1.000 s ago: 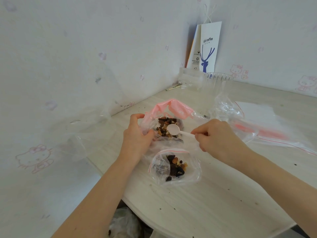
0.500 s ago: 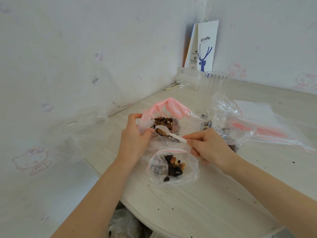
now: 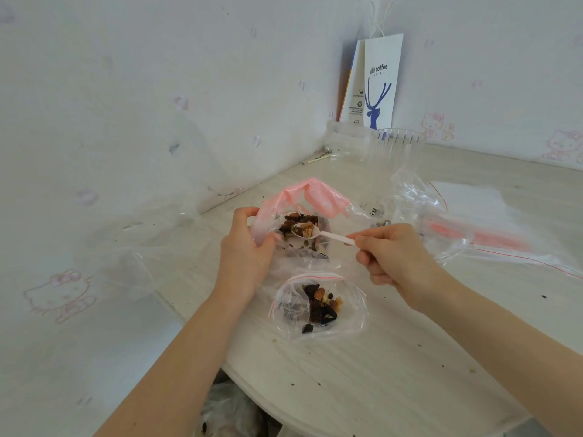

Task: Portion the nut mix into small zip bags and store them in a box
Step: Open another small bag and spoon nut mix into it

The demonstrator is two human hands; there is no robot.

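Observation:
My left hand point(image 3: 244, 250) grips the left edge of a large clear bag with a pink rim point(image 3: 310, 192), holding it wide. Dark and tan nut mix point(image 3: 301, 220) lies inside it. My right hand point(image 3: 396, 257) pinches the handle of a small white plastic spoon point(image 3: 318, 233). The spoon's bowl sits over the mix in the big bag with a few nuts in it. Just in front lies a small zip bag point(image 3: 318, 305) with a red seal line, its mouth agape, with some nut mix in it.
Several empty zip bags point(image 3: 492, 225) lie spread at the right. A clear plastic box point(image 3: 397, 145) and a white paper coffee bag point(image 3: 377, 83) stand at the back corner. The wall runs along the left. The table's rounded edge point(image 3: 284, 408) is near me; crumbs dot the table.
The spoon dipped into the mix in the big bag and now sits level with nuts in its bowl. My right hand drew slightly back to the right. My left hand kept its hold.

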